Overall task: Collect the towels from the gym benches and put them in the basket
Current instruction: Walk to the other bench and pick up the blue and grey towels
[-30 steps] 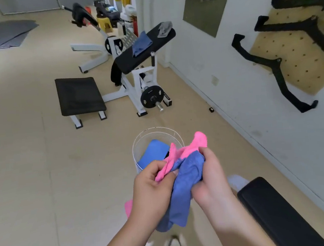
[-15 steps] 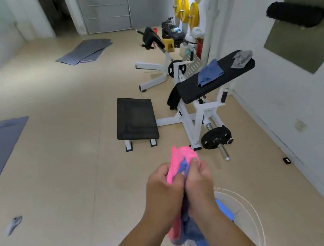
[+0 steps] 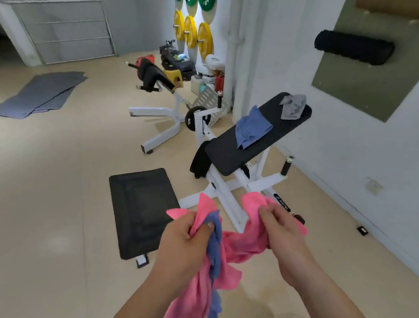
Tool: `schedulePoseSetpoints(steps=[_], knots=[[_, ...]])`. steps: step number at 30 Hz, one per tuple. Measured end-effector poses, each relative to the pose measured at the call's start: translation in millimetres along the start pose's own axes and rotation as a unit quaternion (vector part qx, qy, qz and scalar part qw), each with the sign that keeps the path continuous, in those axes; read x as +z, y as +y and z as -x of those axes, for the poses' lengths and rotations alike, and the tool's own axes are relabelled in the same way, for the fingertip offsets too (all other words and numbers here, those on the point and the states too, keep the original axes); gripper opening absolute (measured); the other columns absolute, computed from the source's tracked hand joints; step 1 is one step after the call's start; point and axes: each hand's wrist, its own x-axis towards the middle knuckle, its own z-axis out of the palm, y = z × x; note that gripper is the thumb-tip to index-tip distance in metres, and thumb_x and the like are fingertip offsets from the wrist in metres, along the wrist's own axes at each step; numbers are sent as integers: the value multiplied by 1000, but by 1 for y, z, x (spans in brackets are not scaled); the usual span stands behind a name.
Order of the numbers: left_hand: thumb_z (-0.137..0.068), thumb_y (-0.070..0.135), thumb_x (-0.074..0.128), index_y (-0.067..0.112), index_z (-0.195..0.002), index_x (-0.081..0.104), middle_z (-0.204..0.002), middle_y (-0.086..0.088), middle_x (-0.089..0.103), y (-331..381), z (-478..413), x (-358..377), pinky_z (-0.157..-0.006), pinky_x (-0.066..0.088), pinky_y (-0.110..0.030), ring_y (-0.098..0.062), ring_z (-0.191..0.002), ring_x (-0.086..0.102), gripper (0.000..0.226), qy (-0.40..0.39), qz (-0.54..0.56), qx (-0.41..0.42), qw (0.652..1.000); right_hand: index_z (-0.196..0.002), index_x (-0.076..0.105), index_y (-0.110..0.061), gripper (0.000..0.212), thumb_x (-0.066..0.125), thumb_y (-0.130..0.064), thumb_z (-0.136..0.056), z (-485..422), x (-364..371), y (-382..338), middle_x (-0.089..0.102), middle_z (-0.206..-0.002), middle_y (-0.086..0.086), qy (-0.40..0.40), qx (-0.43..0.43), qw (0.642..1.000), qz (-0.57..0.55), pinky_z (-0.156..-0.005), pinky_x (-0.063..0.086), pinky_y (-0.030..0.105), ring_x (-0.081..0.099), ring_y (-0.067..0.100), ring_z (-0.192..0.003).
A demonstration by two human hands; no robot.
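Room: a gym floor ran from near to far, a white wall at right.
Bench: the padded bench stood in the middle distance, right of centre, its long axis running from near left up to far right.
Towels on bench: a blue towel lay mid-pad and a grey towel was bunched at the far-right end, well apart from both hands; the right hand looked the nearer.
Towels in hand: a pink towel was stretched between the hands, a second blue towel hanging with it.
Left hand: closed on both cloths.
Right hand: fingers curled round the pink towel's right end.
Basket: not visible; contents could not be told.
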Motion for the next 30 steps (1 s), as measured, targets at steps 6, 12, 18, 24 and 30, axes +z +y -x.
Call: schedulePoseSetpoints(steps=[6,12,18,24,30], knots=[[-104,20,54,-5,-88,66,-68,-28,66,49,-129,42,-43,47,-13,-13,-46,56,32,-97,97,-13,991,-116,65,-10,27,77,-15,-93,-85,14,-31,78,-98,9,-101,7,994,-51,-72,57,30,72,20,-80],[-98,24,64,8,-84,69,-74,-11,67,69,-291,108,-54,49,-20,-11,-60,56,22,-122,5,88,989,-105,74,-21,19,81,-18,-88,-236,-10,-56,78,-92,7,14,-68,995,66,-66,62,42,74,28,-83],[-99,40,60,11,-94,75,-95,-20,75,93,-440,167,-78,59,-48,-34,-81,70,33,-208,-5,33,978,-82,73,-15,18,65,-14,-99,-392,-50,-73,69,-66,6,98,-55,992,65,-56,47,30,54,10,-58],[-99,31,62,10,-83,75,-71,-14,66,122,-560,217,-64,48,-35,-15,-66,55,29,-126,48,-22,991,-98,70,-9,20,58,-24,-104,-508,-93,-111,72,-82,5,254,7,966,-46,-68,53,34,64,17,-73],[-100,24,62,10,-64,51,-47,10,45,136,-649,299,-44,36,-15,-1,-45,38,40,-248,14,23,968,-101,67,-15,10,65,-26,-100,-599,-94,-139,76,-97,16,230,14,973,4,-74,58,37,70,17,-77]])
